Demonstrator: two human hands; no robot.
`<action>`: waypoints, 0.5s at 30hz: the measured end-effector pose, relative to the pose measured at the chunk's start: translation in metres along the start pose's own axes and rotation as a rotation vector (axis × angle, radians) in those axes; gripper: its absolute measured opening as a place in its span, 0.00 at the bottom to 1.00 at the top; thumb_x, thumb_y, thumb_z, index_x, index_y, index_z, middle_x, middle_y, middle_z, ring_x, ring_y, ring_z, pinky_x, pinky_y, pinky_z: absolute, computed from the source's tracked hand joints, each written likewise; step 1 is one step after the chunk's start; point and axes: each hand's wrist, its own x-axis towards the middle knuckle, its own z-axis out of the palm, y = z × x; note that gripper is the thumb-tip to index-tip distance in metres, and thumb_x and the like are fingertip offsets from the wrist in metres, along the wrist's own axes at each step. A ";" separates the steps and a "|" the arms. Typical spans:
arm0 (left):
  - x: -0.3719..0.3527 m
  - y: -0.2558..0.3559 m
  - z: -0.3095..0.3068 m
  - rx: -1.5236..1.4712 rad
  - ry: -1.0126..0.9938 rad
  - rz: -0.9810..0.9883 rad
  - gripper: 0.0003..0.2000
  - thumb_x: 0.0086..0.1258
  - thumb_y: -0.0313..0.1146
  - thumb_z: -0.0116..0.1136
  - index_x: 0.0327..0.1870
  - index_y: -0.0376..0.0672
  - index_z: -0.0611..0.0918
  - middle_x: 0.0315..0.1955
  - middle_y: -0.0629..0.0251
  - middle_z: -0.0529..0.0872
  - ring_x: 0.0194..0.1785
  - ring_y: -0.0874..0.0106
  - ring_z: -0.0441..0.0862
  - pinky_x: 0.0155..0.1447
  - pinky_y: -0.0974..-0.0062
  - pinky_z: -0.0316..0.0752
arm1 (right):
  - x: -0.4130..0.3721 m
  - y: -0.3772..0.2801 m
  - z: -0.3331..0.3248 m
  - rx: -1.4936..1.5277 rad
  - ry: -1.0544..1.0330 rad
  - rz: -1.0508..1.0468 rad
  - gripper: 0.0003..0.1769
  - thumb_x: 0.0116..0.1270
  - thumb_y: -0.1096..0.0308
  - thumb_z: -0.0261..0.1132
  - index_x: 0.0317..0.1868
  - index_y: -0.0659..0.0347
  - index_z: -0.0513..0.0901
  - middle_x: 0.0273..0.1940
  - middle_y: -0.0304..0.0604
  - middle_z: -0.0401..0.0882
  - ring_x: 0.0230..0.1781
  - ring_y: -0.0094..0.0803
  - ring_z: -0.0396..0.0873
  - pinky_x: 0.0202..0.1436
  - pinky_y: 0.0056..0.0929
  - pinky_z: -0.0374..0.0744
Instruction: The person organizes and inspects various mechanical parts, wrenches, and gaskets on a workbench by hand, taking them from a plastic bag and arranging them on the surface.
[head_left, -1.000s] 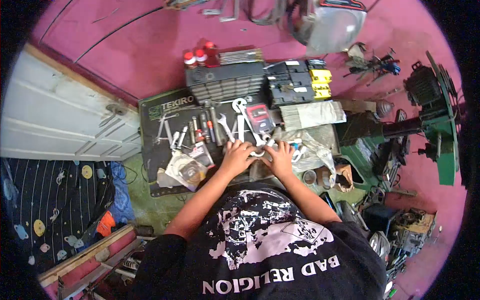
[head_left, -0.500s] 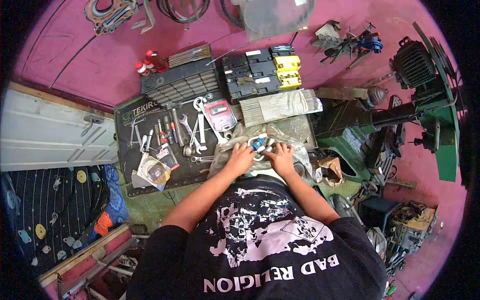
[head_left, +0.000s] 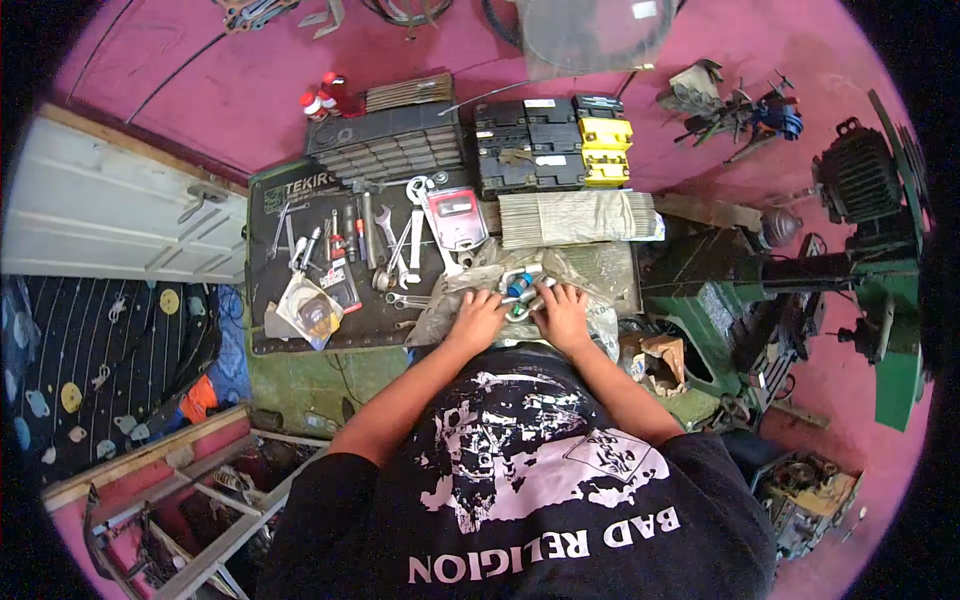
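A black tool mat (head_left: 262, 330) lettered "TEKIR" carries wrenches (head_left: 413, 235) whose long axes run away from the person. Beside it on a crumpled clear plastic bag (head_left: 592, 268), the left hand (head_left: 478, 318) and right hand (head_left: 563, 315) bend their fingers onto small metal parts (head_left: 521, 303). Whether they pinch them cannot be told, nor which way the blue-tipped piece (head_left: 515, 287) points.

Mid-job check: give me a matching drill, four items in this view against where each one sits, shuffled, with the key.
Things:
1. wrenches
2. yellow box
3. brown paper bag
4. blue-tipped part

Places:
a. on the clear plastic bag
b. on the black mat
c. right of the right hand
d. right end of the black battery row

Pairs: 1-b; 2-d; 3-c; 4-a.
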 end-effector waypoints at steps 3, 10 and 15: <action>-0.010 -0.002 -0.006 -0.036 0.006 -0.010 0.14 0.66 0.36 0.60 0.51 0.46 0.86 0.43 0.66 0.80 0.54 0.65 0.74 0.58 0.60 0.66 | 0.004 -0.010 0.000 -0.017 -0.051 0.081 0.36 0.57 0.56 0.73 0.67 0.50 0.72 0.53 0.48 0.74 0.60 0.48 0.68 0.62 0.55 0.62; -0.028 -0.019 -0.069 -0.087 0.183 -0.085 0.12 0.68 0.36 0.60 0.49 0.47 0.86 0.43 0.65 0.80 0.53 0.63 0.74 0.57 0.61 0.67 | 0.026 -0.046 -0.012 0.045 0.129 0.062 0.31 0.56 0.61 0.70 0.61 0.53 0.75 0.54 0.51 0.72 0.59 0.51 0.67 0.64 0.57 0.61; -0.056 -0.071 -0.089 -0.073 0.361 -0.400 0.13 0.64 0.37 0.65 0.48 0.46 0.86 0.46 0.62 0.81 0.54 0.59 0.75 0.57 0.57 0.68 | 0.063 -0.099 -0.001 0.142 0.085 -0.110 0.29 0.57 0.64 0.69 0.62 0.50 0.76 0.59 0.45 0.73 0.63 0.49 0.66 0.66 0.58 0.60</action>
